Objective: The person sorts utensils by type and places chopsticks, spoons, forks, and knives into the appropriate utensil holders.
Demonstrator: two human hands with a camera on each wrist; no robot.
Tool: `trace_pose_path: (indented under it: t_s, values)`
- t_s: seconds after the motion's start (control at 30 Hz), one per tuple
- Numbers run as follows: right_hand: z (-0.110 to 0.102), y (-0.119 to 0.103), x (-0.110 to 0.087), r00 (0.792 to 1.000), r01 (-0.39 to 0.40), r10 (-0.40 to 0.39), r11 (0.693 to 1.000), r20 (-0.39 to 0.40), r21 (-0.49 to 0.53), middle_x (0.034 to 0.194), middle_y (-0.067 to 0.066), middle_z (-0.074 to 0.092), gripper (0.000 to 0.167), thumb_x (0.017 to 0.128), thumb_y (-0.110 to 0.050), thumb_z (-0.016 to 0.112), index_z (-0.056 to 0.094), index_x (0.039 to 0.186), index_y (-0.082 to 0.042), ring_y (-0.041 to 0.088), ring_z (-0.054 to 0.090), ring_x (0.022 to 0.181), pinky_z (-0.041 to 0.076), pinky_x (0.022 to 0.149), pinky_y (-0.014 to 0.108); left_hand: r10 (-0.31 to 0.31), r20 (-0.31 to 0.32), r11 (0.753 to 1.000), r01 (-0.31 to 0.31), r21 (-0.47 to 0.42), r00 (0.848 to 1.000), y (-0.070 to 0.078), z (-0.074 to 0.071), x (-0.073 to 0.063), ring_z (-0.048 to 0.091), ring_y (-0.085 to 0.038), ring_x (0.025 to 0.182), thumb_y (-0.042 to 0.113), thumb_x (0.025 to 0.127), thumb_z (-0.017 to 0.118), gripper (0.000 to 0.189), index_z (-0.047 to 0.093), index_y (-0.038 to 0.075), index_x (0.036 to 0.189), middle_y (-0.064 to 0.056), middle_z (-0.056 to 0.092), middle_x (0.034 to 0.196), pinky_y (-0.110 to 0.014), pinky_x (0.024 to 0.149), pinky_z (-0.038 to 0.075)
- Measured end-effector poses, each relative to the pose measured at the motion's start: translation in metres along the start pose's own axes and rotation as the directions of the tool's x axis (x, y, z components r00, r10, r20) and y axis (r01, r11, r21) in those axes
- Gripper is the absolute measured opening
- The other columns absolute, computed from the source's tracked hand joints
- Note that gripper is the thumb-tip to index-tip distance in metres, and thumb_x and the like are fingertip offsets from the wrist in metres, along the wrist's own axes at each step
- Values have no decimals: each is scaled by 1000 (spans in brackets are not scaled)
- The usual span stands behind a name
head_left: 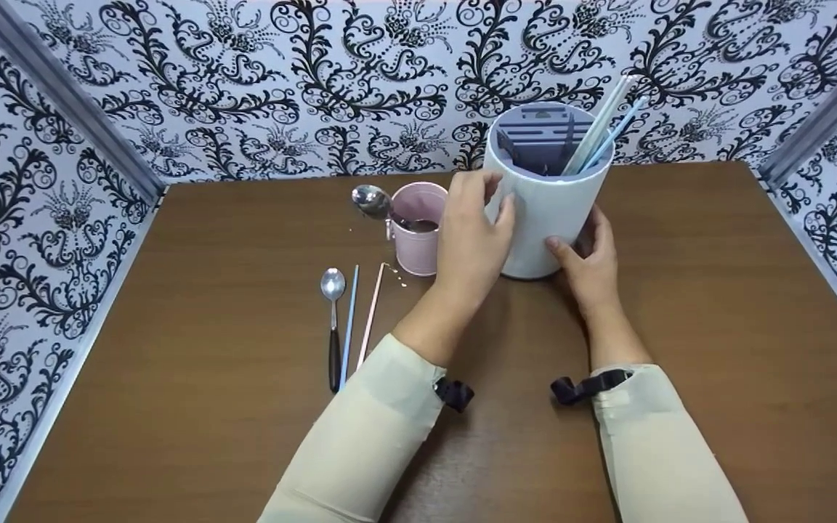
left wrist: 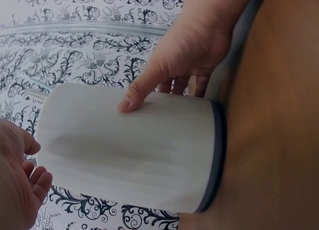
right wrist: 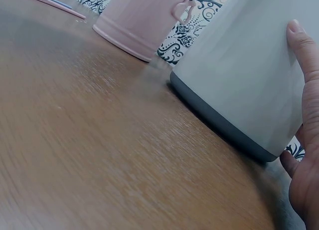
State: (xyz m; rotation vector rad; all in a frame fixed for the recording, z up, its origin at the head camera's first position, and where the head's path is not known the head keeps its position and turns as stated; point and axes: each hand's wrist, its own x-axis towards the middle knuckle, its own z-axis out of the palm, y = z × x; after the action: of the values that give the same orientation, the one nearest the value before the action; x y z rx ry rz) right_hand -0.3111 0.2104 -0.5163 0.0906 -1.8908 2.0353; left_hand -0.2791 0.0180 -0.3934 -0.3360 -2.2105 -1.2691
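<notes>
A white cylindrical utensil holder (head_left: 546, 218) with a grey slotted insert stands at the back of the table. A pale stick (head_left: 600, 127) and a thin blue stick (head_left: 618, 133) lean out of its right side. My right hand (head_left: 593, 269) grips the holder low on its right side, thumb across the front and fingers behind, as the left wrist view shows too. Beside the upper left of the holder is my left hand (head_left: 473, 236), its fingers loosely bent near the rim with nothing pinched between them. Whether its fingertips touch the wall I cannot tell.
Left of the holder stands a small pink pail (head_left: 416, 250) with a metal spoon (head_left: 373, 202) leaning out. A black-handled spoon (head_left: 333, 319), a blue stick (head_left: 349, 327) and a bent pink straw (head_left: 371, 312) lie nearer. Patterned walls (head_left: 259, 87) enclose the table (head_left: 193, 349).
</notes>
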Motion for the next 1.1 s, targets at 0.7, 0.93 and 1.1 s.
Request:
trace_pose_path:
  t_s: [0.7,0.93,1.1]
  values:
    - [-1,1,-1,1000,-5,5,1000,10,13,157,15,43,91,84,-20,85,35,159,-3,27,44,144,35,121,37,-40,-43,998,42,48,998,-47,-36,-61,65,-21,97,7,92,75,18,68,3,108,-10,66,102,-29,91,58]
    - [-1,0,-1,1000,-4,4,1000,5,11,156,14,44,95,83,-25,88,35,158,-3,25,43,144,32,125,40,-81,-2,993,81,85,997,-60,-44,-67,66,-20,98,10,93,74,17,68,5,109,-9,68,105,-31,92,58]
    - [-2,-1,-1,1000,-3,3,1000,7,0,157,13,44,98,81,-30,90,36,158,-5,25,42,145,31,127,41,-124,29,990,121,68,992,-67,-52,-64,66,-22,95,9,94,72,18,67,4,110,-11,66,104,-35,87,60]
